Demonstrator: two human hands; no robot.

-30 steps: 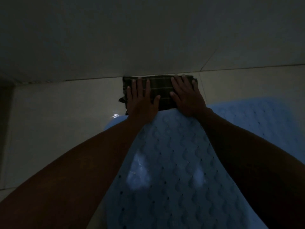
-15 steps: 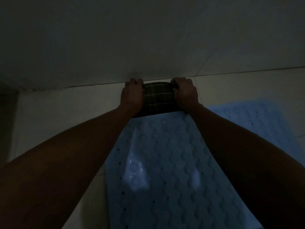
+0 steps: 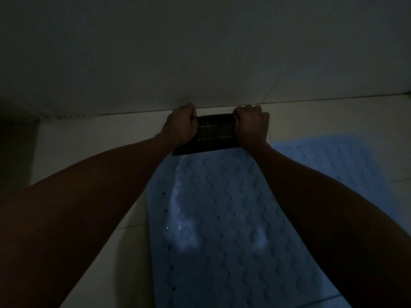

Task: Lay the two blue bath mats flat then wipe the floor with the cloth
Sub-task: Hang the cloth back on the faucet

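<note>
Both grips closed on the dark plaid cloth (image 3: 214,133): left hand (image 3: 181,126) and right hand (image 3: 252,125) at its ends, upper centre of frame. Long axis left-right along the wall, above the near blue mat (image 3: 222,230); second mat (image 3: 329,161) at right.

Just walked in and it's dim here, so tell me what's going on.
A person leans over the pale tiled floor, gripping a dark plaid cloth by its ends with the left hand and right hand, close to the wall. Two blue textured rubber bath mats lie flat beneath the arms.
</note>
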